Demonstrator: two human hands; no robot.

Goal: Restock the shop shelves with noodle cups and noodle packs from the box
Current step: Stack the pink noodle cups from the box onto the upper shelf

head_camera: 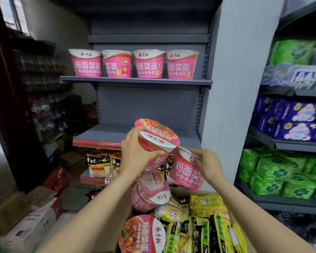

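The left hand (135,154) has its grip wrapped around a pink noodle cup (156,141) tilted with its lid toward the shelves, held in front of the bare middle shelf (106,134). The right hand (206,163) grasps a second pink cup (187,172) by its rim, just right of the first, rims touching. Both are above the box (197,193) of noodle packs (206,205).

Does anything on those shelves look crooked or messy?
Nothing is spilled. The four pink noodle cups stand upright in a row on the grey upper shelf, though one is turned so its label faces differently.
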